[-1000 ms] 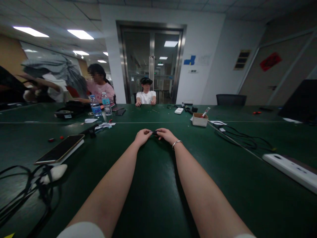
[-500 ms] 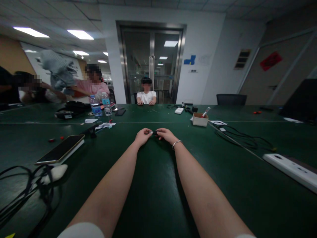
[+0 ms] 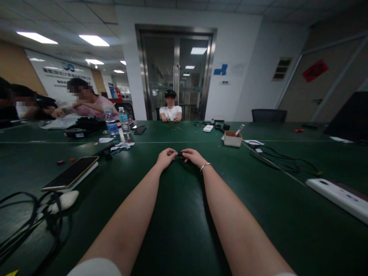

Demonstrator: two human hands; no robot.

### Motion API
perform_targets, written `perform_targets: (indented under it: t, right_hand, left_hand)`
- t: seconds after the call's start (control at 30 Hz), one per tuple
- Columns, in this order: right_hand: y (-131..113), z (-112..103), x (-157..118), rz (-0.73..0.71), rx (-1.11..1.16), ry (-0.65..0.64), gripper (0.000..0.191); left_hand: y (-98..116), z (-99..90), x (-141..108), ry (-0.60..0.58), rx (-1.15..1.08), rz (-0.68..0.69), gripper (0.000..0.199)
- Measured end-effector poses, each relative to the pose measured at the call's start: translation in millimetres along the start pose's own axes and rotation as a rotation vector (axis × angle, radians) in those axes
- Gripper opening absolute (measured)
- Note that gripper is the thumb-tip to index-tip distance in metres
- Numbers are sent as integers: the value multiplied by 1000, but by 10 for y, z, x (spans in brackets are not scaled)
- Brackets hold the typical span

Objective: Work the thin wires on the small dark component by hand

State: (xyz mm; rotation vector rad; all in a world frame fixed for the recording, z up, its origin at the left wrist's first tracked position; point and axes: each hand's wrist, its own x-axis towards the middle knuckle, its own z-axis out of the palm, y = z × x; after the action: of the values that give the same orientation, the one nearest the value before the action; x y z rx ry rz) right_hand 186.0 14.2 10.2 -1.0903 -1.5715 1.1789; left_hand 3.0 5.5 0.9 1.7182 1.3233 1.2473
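Both arms reach forward over the green table. A small black object lies between my fingertips, just above the tabletop. My right hand, with a silver bracelet at its wrist, pinches this piece between thumb and fingers. From the other side my left hand is closed, its thumb and fingertips pressed together at the object's left end, where a tiny pale bit shows. The object's exact kind is too small to tell, and my fingers cover part of it.
On the left are a phone on a white box, black cables, water bottles and paper scraps. To the right stand a small box with a pen-like item, cables and a white power strip. Several people sit around the table.
My hands stay in place, and less of the silvery bit shows between my fingertips. At the left, a person in pink has lowered a grey cloth onto the table and leaned over it.
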Motion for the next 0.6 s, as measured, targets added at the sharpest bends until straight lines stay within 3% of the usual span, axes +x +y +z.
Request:
perform_targets:
  t: [0.23,0.6]
  right_hand:
    - [-4,4,-11,-7,-3,-2,16]
    - [-51,20,-44,-2,-12,2,15]
  left_hand:
    - [1,21,29,68,-87,-99,23]
    - [-6,5,27,-25,-26,-91,25]
